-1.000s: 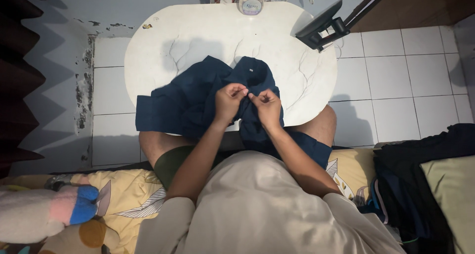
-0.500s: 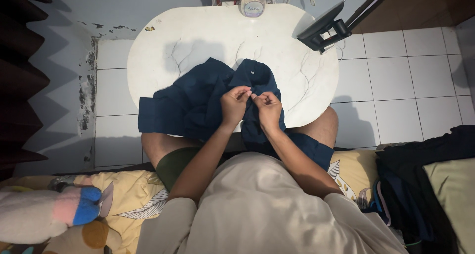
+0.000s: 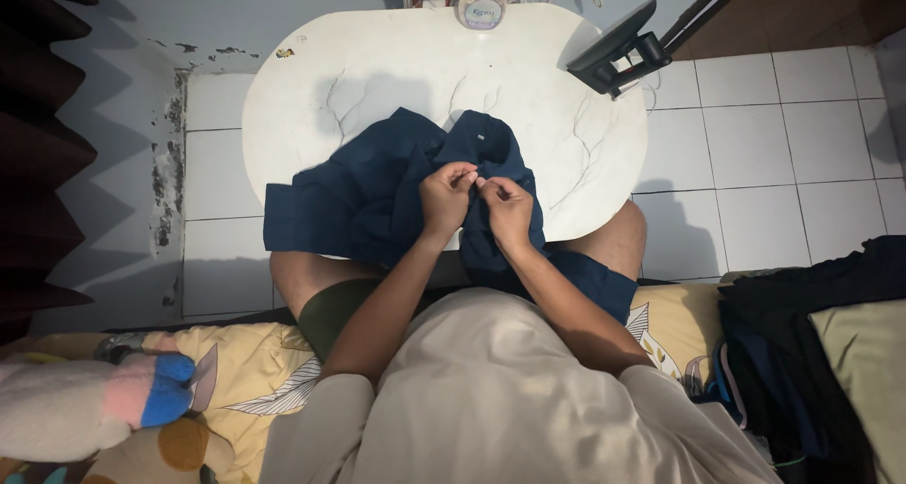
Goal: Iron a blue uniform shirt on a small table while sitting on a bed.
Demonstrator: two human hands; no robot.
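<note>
Fingers: left hand [image 3: 444,197] and right hand [image 3: 510,208] pinch together on the navy shirt [image 3: 377,196], fingertips nearly touching.
Shirt: bunched on the near edge of the white desk [image 3: 377,69], hanging into the lap.
Risk: a loose pinch could let the fabric slip.
Beyond: bottle [image 3: 481,8] at the desk's far edge.

head-worn view, steeply downward, close over table [image 3: 377,59]
</note>
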